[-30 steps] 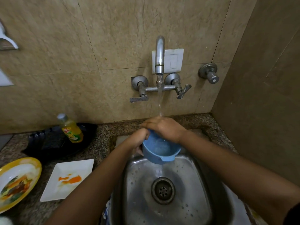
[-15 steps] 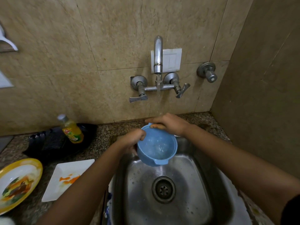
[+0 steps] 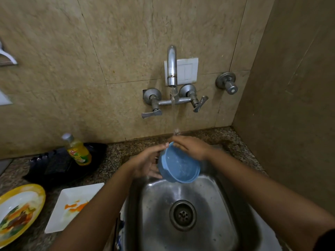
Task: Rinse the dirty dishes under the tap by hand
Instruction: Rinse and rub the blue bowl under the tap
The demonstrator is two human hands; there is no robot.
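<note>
The small blue plastic bowl [image 3: 178, 167] is held tilted over the far side of the stainless steel sink [image 3: 226, 214]. Water runs from the wall-mounted chrome tap [image 3: 171, 66] onto its far rim. The left hand [image 3: 146, 163] cups the bowl's left wall, thumb at the rim and fingers beneath. The right hand [image 3: 192, 148] grips the far rim, though blur hides the detail. Inside, the bowl looks clean, so this rinse seems nearly finished. On the counter to the left, the white square plate with orange smears [image 3: 85, 192] and the yellow-rimmed round plate with food residue [image 3: 39, 192] are not yet rinsed.
</note>
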